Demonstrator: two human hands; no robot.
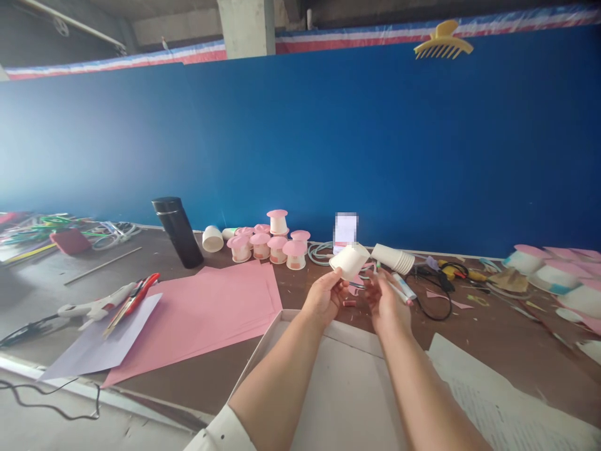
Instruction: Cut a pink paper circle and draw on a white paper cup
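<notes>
A plain white paper cup (351,260) is tilted in my left hand (325,295), its thumb and fingers closed on the lower side. Just to the right, my right hand (389,299) is raised, fingers loosely curved and apart, with nothing visible in them. Marker pens (404,285) show beside and behind that hand. A stack of nested white paper cups (393,257) lies on its side beyond it. Left of the hands stand several white cups with pink paper tops (295,252), some piled up. Below my forearms is a shallow white box or lid (350,376).
Pink paper sheets (211,307) lie left, with a red-handled cutting tool (134,300) and white glue gun (96,307). A black bottle (177,232) stands behind. Cables, scraps and a printed sheet (498,394) lie right, near more pink-topped cups (558,274). A blue panel (300,138) rises behind.
</notes>
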